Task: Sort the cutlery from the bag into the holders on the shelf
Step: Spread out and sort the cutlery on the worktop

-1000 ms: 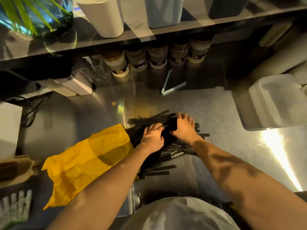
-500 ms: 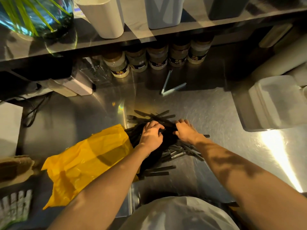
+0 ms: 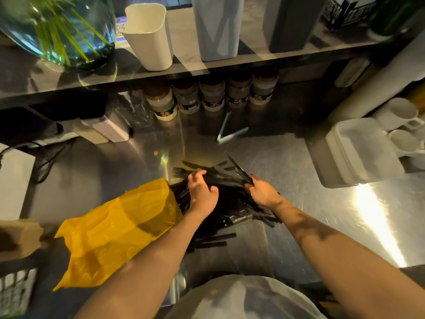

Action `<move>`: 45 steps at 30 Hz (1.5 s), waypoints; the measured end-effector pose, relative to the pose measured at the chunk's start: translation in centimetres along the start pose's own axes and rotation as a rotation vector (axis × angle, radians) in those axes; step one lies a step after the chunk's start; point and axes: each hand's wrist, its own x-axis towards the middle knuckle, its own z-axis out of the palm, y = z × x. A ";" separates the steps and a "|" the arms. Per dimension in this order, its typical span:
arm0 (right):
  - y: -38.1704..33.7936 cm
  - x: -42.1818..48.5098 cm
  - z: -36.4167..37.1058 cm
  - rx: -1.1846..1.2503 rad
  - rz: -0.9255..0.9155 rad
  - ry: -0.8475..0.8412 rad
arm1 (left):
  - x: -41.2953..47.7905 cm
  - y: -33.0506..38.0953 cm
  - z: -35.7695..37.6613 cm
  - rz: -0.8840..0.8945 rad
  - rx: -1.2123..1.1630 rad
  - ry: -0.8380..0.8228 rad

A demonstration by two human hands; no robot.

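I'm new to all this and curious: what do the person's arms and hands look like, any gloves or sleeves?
Both the left hand and the right hand are bare, without gloves. The forearms show no sleeves, watch or bands. A pale grey garment covers the body below.

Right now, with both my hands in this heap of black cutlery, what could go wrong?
The right hand pinches a few pieces from the heap of black plastic cutlery; tangled neighbours could drag out and skid across the shiny steel counter. In this dim light the black pieces look alike, so some may reach the wrong one of the tall holders on the shelf.
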 end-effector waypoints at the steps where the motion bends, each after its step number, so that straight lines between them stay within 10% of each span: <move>1: 0.3 -0.2 0.0 0.074 0.012 0.006 | -0.2 0.5 0.1 -0.074 -0.081 -0.011; 12: 0.5 -4.2 0.6 0.468 0.005 -0.051 | -1.6 4.5 1.4 -0.454 -1.054 -0.145; 36: -3.2 -7.9 0.2 0.633 -0.020 -0.278 | -3.5 7.8 0.7 -0.457 -1.016 -0.382; 45: -4.5 -8.1 0.3 0.461 -0.111 -0.177 | -3.9 7.3 1.8 -0.337 -0.669 -0.339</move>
